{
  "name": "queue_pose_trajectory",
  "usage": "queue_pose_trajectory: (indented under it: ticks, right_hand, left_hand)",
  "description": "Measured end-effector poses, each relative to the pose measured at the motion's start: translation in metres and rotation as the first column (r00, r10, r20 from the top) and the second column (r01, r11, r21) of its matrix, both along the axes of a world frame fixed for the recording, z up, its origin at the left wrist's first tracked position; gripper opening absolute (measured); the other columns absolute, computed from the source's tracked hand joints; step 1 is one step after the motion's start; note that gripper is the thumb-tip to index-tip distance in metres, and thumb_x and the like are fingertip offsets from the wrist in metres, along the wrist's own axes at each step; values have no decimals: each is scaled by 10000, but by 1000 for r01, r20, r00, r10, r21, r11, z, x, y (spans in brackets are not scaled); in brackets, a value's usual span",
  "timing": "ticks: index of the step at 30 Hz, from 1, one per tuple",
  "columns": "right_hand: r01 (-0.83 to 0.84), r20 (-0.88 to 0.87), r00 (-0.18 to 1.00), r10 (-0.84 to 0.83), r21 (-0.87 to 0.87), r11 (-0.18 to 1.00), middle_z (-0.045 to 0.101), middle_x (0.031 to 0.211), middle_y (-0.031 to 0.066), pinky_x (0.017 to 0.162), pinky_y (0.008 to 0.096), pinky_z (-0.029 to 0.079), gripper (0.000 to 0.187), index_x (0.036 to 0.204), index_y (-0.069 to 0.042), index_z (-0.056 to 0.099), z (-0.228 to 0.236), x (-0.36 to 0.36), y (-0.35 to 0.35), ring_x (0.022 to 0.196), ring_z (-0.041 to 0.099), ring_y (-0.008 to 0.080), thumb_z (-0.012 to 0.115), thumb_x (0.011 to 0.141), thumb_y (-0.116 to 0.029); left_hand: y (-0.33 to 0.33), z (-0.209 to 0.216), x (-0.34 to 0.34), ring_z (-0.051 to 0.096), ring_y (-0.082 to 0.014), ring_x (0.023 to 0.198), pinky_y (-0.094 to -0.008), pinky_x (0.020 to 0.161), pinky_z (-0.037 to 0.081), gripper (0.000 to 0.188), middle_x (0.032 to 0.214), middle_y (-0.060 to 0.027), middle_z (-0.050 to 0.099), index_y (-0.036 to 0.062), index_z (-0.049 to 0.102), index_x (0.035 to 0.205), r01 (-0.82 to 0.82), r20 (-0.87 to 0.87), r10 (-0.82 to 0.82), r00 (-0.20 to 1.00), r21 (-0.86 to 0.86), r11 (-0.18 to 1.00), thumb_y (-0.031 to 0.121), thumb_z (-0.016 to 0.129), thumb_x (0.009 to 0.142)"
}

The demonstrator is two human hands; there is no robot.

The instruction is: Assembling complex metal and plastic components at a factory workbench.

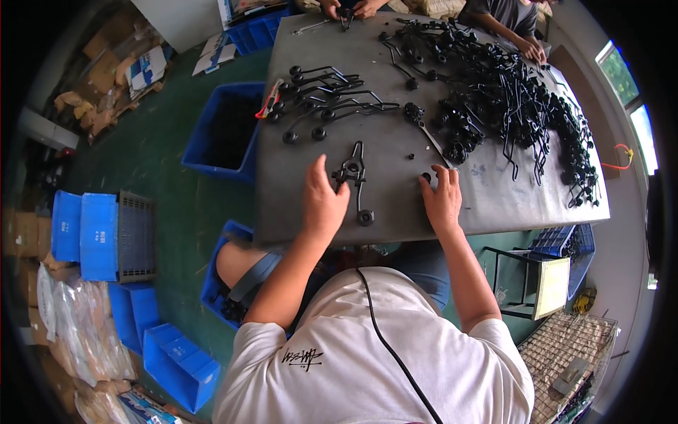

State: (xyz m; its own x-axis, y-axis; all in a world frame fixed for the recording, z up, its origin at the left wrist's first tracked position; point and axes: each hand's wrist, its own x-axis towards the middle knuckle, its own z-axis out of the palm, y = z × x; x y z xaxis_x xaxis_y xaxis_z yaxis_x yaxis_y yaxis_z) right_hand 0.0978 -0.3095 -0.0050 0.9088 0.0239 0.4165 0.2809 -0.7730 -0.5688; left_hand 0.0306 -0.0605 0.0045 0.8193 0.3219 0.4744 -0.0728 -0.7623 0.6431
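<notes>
A black metal bracket with a bent wire rod and a round end (364, 218) lies on the grey table in front of me. My left hand (325, 201) is at its left side, thumb and index finger apart around its near-left edge; I cannot tell whether they touch it. To the right, my right hand (443, 201) is closed at the fingertips on a small black round part (426, 177), just above the tabletop. A long metal wrench (431, 141) lies beyond that hand. Between the hands and the wrench sits a tiny black piece (411, 156).
Several black bent rods (332, 90) lie in a row at the far left, beside a red-handled tool (269, 101). A big tangled heap of black rods (522, 106) covers the right side. Blue bins (233, 92) stand left of the table (296, 226). Two other people work across it.
</notes>
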Motion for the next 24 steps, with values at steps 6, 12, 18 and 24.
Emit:
queue_pose_trajectory:
  ticks: [6,12,18,24]
  right_hand:
    - [-204,-158,973,171,-221,954,610,1062,148,820,438,514,278,1133,-60,640,8,12,2,978,626,361,681,909,-220]
    - [-395,-266,864,428,171,903,645,1004,156,838,438,528,176,1071,-52,681,16,0,25,917,648,359,624,919,-120]
    - [-341,26,935,352,-193,920,611,1053,138,808,417,523,222,1126,-76,687,4,-14,22,869,639,334,648,911,-117]
    - [-340,-114,918,381,269,901,598,995,78,703,318,511,282,1139,-43,670,30,-23,46,764,610,192,722,862,-39]
  left_hand:
    - [6,-1,-1,683,-351,838,-444,741,538,367,908,-155,693,26,579,1063,-27,-138,30,990,23,999,166,785,794]
    - [9,6,-1,705,-318,752,-409,678,541,274,841,-151,719,11,627,972,17,-126,-42,991,-195,981,199,773,834]
    - [9,6,-4,652,-140,653,-307,607,511,290,783,-82,714,1,655,980,-43,-259,-134,956,-579,814,239,776,868]
    - [0,7,-3,547,-56,576,-244,538,454,276,752,-15,681,9,657,969,3,-211,-246,946,-752,659,254,763,896]
